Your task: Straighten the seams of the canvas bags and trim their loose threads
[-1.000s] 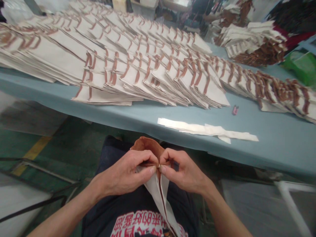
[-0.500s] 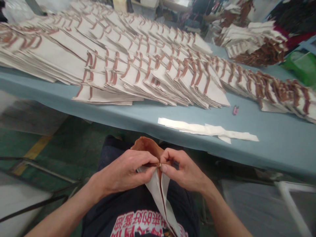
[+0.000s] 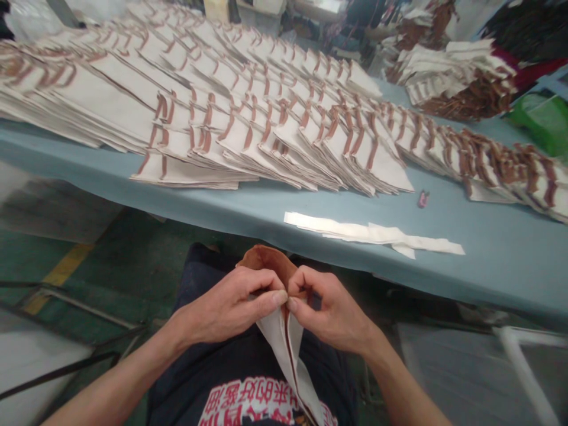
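Over my lap I hold a piece of white fabric with brown lining [image 3: 276, 338], its long split edge hanging down towards my shirt and its brown part bulging up behind my hands. My left hand [image 3: 242, 302] pinches the fabric between thumb and forefinger. Right beside it, my right hand [image 3: 326, 302] pinches the same piece, the two thumb tips nearly touching. Whatever small part lies between the fingertips is hidden.
Ahead runs a blue-covered table [image 3: 248, 207] bearing long overlapping rows of white and brown fabric pieces [image 3: 275, 130]. Near its edge lie white strips [image 3: 355, 229] and a small pink object [image 3: 423, 199]. A green bag [image 3: 539, 121] sits at the far right.
My left thumb has moved in towards the right thumb, covering the small shiny spot that showed between my fingertips. Both hands keep their pinch on the fabric.
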Demonstrator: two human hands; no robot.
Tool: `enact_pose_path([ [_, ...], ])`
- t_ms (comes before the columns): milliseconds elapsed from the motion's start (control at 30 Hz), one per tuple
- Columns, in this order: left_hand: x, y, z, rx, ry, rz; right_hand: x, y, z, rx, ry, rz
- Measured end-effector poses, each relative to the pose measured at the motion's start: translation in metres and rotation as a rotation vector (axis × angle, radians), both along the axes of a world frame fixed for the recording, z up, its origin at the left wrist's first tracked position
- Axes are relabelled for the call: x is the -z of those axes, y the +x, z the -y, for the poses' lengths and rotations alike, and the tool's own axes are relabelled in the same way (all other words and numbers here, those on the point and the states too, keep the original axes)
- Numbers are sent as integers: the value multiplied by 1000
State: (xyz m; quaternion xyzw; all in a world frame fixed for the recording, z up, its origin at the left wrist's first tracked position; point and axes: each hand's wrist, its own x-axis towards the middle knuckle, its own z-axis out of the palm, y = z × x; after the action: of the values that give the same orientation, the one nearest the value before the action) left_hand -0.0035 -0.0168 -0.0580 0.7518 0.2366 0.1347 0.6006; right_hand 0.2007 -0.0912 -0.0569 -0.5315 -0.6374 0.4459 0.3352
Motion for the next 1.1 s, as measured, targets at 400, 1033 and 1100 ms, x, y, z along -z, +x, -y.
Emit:
enact_pose_path([
  [400,7,3,6,-47,-37,11,-3,-3,5,-46,0,-61],
  [1033,25,4,5,-37,-346,150,22,-3,0,34,-350,-493],
  [1100,23,-1,4,1,-327,131,19,1,2,23,-326,-441],
])
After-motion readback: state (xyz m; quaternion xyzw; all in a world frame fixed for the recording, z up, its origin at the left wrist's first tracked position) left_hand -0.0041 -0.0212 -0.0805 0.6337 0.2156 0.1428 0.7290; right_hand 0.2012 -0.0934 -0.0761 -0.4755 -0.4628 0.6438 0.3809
